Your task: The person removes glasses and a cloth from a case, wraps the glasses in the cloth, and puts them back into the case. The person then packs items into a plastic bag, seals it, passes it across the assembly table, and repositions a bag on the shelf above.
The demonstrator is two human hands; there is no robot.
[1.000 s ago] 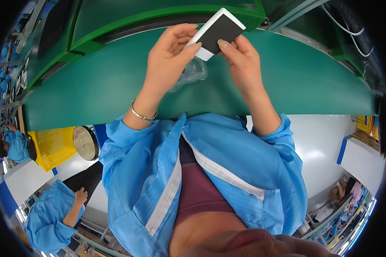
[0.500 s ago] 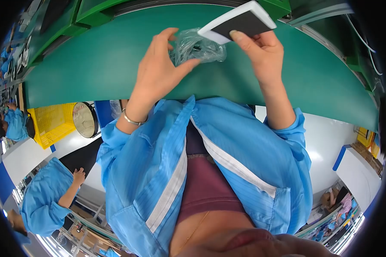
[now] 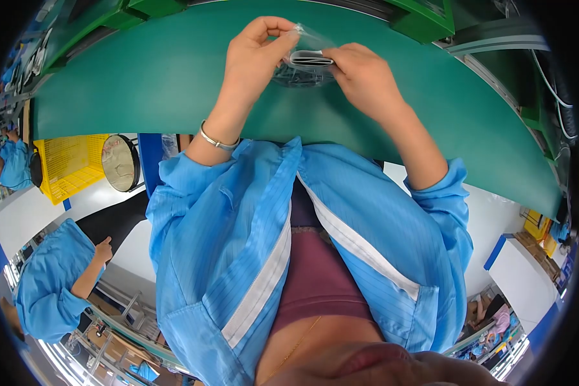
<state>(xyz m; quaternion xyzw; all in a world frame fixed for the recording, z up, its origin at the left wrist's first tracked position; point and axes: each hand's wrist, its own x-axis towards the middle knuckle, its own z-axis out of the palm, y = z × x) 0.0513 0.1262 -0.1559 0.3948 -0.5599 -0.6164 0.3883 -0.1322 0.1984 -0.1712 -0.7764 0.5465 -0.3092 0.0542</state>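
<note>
Over the green worktop (image 3: pixel 141 90), between its near and far edges, the left hand (image 3: pixel 257 55) pinches a crumpled clear bag (image 3: pixel 299 80); the right hand (image 3: pixel 359 74), fingertips partly hidden, grips a white-edged packet (image 3: pixel 311 62) seen end-on, its depth unclear.

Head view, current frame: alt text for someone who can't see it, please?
A person's left hand pinches a clear plastic bag while the right hand holds a thin white item up to it, above a green table. A yellow basket shows at picture left.
</note>
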